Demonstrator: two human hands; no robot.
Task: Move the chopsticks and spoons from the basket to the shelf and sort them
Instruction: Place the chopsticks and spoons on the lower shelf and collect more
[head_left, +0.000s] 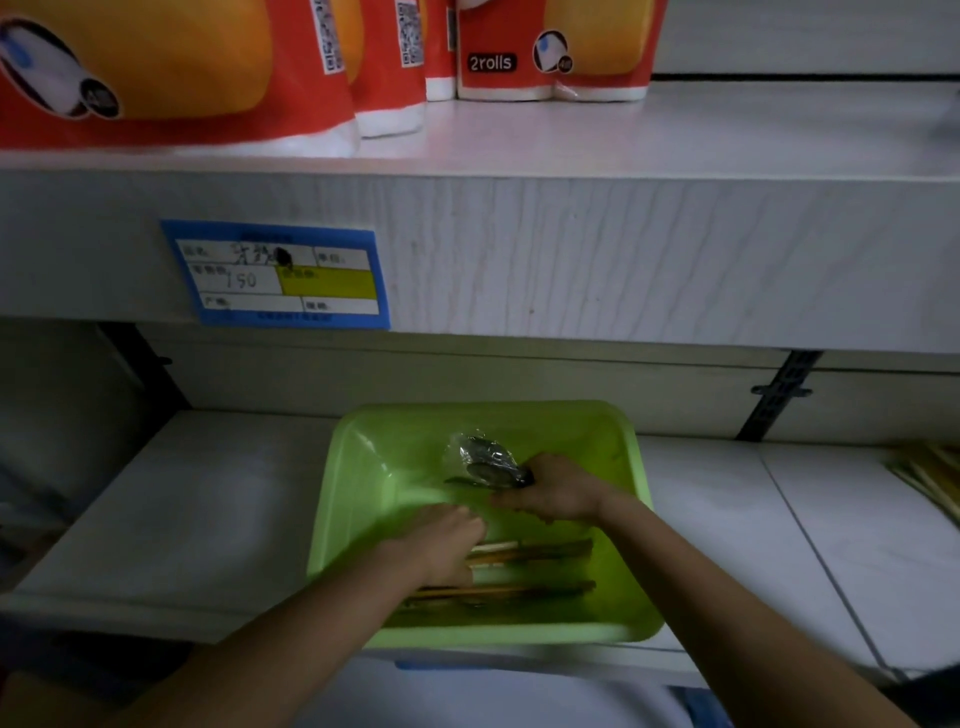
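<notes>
A green plastic basket (363, 467) stands on the lower white shelf (208, 519). Inside it, my right hand (558, 491) is closed on a bundle of dark spoons in clear plastic wrap (483, 460), held just above the basket floor. My left hand (447, 543) reaches down into the basket with its fingers on a pack of chopsticks (540, 551). A second pack of chopsticks (509, 591) lies nearer the front wall. Whether the left hand grips the pack is hidden by the hand itself.
More chopsticks (930, 480) lie on the lower shelf at the far right. The upper shelf (571, 249) overhangs, with a blue price tag (280, 275) on its front and red paper-roll packs (550, 52) on top. A dark bracket (779, 395) runs down the back wall.
</notes>
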